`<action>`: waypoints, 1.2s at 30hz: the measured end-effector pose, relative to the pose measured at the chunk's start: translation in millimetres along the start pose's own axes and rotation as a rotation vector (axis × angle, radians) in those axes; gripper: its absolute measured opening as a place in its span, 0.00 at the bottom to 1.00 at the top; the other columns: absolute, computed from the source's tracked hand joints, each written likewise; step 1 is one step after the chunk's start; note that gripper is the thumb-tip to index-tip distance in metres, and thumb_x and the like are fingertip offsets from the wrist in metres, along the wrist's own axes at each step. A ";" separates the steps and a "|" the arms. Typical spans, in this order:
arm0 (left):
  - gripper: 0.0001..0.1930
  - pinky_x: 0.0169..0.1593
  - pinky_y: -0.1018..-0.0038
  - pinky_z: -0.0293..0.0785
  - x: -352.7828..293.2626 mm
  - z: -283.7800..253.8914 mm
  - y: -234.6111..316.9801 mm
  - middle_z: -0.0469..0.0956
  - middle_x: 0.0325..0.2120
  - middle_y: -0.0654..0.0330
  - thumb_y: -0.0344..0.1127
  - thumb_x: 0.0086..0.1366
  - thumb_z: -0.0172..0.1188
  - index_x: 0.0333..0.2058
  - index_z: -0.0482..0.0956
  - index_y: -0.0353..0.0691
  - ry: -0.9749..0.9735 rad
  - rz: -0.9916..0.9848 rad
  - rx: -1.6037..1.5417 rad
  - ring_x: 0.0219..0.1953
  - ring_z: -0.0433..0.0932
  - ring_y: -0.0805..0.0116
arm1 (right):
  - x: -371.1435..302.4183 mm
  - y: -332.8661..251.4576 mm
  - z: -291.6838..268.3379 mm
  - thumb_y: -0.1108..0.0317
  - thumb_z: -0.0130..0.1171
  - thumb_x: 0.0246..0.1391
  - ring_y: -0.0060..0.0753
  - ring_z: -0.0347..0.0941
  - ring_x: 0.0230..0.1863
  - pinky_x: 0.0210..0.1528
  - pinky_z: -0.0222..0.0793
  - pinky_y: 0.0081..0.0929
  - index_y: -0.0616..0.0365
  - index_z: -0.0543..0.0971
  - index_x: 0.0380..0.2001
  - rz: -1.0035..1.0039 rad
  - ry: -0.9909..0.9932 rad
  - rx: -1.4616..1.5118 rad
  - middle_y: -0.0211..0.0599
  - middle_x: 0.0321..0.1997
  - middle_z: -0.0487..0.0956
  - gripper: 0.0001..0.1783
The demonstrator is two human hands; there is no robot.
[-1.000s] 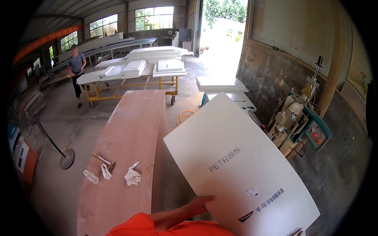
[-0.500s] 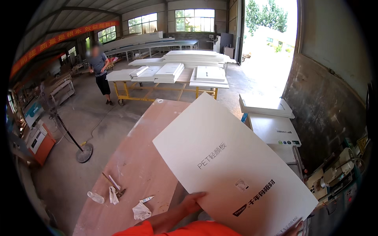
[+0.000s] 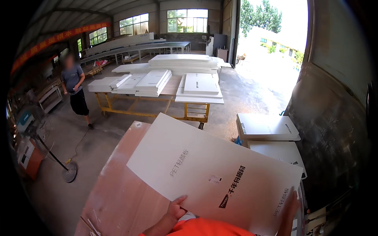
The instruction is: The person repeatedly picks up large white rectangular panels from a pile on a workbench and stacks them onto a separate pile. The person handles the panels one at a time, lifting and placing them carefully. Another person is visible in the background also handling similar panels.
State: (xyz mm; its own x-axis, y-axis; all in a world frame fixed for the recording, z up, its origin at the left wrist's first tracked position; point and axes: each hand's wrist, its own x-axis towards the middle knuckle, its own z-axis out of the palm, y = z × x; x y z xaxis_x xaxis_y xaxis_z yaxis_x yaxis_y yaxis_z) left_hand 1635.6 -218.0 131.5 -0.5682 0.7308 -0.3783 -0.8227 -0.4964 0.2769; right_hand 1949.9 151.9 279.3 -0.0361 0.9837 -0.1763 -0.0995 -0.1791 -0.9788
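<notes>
A large white rectangular board (image 3: 197, 161) with dark printing and a small label lies across the front of my view, slanting over the reddish-brown tabletop (image 3: 126, 192). My left hand (image 3: 176, 207) is closed on its near edge, thumb on top and the other fingers hidden underneath. At the board's right end, my right hand (image 3: 290, 208) grips the short edge, its fingers partly out of sight. The far left corner of the board is over the tabletop, while the right part reaches past it.
White board stacks (image 3: 267, 126) stand at the right by a dark wall. Ahead, a yellow-framed cart (image 3: 138, 109) carries several more stacks. A person (image 3: 74, 86) in a grey shirt is at the left, near a pole on a round base (image 3: 70, 173). Machinery (image 3: 317, 220) sits lower right.
The board has swung to lie more crosswise and lower, its far corner moving left and nearer, with both hands still on it. My view has shifted; the person appears closer.
</notes>
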 end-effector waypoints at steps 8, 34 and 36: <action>0.28 0.69 0.52 0.63 204.2 78.7 126.8 0.70 0.62 0.47 0.33 0.68 0.57 0.65 0.64 0.32 0.030 -0.060 0.035 0.65 0.69 0.50 | 103.6 -14.5 194.7 0.56 0.47 0.69 0.40 0.82 0.40 0.41 0.79 0.35 0.77 0.75 0.50 -0.089 -0.069 0.250 0.48 0.46 0.81 0.28; 0.26 0.65 0.52 0.69 828.0 223.2 335.7 0.73 0.60 0.50 0.35 0.68 0.57 0.63 0.67 0.35 0.079 -0.109 0.129 0.62 0.73 0.51 | 503.4 3.1 656.7 0.56 0.53 0.66 0.43 0.82 0.37 0.39 0.80 0.37 0.75 0.77 0.51 0.108 -0.057 0.040 0.48 0.42 0.83 0.27; 0.26 0.65 0.52 0.69 879.0 229.9 361.4 0.74 0.60 0.50 0.35 0.67 0.58 0.63 0.67 0.35 0.064 -0.100 0.122 0.62 0.73 0.51 | 504.4 1.2 696.0 0.57 0.54 0.66 0.43 0.82 0.36 0.39 0.80 0.37 0.75 0.78 0.50 0.108 -0.020 0.025 0.48 0.41 0.83 0.26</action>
State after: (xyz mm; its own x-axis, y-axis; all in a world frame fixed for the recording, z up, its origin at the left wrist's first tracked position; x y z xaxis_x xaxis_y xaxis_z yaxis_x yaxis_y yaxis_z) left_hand 842.1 352.7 102.1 -0.4862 0.7404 -0.4642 -0.8698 -0.3588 0.3388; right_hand 1239.5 635.5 261.8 -0.0679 0.9580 -0.2785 -0.1185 -0.2850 -0.9512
